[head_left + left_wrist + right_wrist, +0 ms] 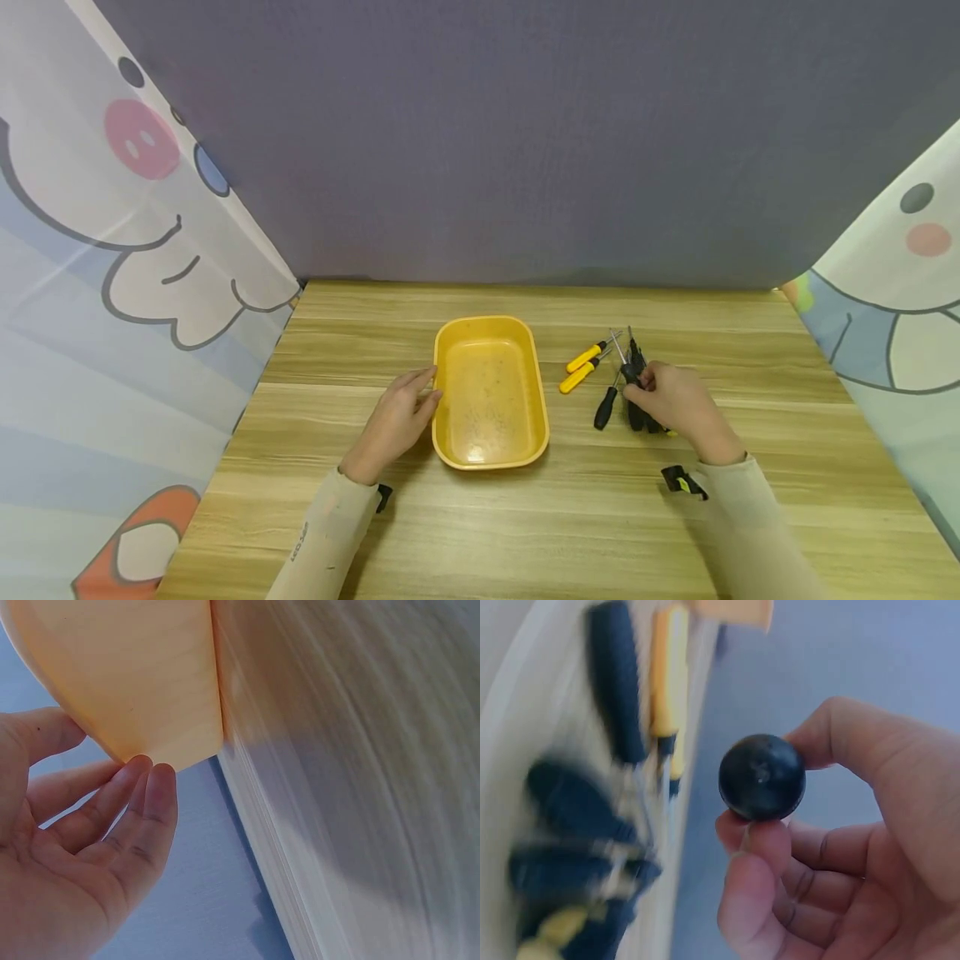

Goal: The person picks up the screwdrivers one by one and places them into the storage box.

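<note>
A yellow plastic tray [491,458] stands on the wooden table. My left hand [393,421] is at its left side, fingertips touching the rim and outer wall with the fingers loosely extended. In the left wrist view the thumb and fingers of that left hand [97,817] meet the tray's edge [150,682]. To the right, my right hand [675,404] pinches a black-handled screwdriver [628,371] above a cluster of tools. The round end of its handle [762,778] faces the right wrist camera, which hides the shaft there.
Two yellow-handled screwdrivers [579,377] lie between tray and cluster. A loose black screwdriver [605,410] lies beside them. More black-handled tools [637,417] lie beneath my right hand, partly covered. A grey curtain [487,167] rises behind the table.
</note>
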### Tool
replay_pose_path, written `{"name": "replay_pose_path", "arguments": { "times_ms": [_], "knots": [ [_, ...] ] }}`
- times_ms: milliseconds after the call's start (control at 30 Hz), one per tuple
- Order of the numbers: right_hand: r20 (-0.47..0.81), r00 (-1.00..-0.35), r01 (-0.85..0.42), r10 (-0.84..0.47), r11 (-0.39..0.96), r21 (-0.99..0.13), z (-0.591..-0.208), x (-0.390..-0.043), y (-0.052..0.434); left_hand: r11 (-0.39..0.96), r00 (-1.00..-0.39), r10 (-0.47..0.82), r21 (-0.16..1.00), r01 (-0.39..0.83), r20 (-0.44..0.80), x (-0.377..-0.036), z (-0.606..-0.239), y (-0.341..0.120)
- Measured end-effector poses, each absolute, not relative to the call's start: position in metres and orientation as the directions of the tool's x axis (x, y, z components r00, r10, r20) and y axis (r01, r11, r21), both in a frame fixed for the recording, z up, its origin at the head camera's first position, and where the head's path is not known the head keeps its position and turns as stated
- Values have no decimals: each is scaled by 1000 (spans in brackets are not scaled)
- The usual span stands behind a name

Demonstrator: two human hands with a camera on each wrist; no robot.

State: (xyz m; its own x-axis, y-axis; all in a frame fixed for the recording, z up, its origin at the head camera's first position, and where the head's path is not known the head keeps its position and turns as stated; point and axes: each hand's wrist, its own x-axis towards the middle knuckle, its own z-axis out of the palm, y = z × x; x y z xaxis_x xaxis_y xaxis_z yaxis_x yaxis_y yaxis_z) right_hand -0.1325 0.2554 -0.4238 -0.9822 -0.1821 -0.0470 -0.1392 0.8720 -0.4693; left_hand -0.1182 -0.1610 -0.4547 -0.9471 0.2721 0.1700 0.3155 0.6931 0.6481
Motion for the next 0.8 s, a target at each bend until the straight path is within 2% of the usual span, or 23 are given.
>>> {"name": "replay_pose_path", "arguments": {
  "times_ms": [333,633,800],
  "knots": [
    [20,-961,-250,-277,831,-497,-415,-136,197,695,-948,268,648,312,169,-118,-455,-161],
    [10,-939,-291,-345,775,-561,-409,-141,139,692,-947,270,650,315,172,-117,-455,-162],
    [-58,-932,-253,-357,758,-602,-411,-145,109,685,-946,272,655,319,175,-118,-455,-161]
  ]
}}
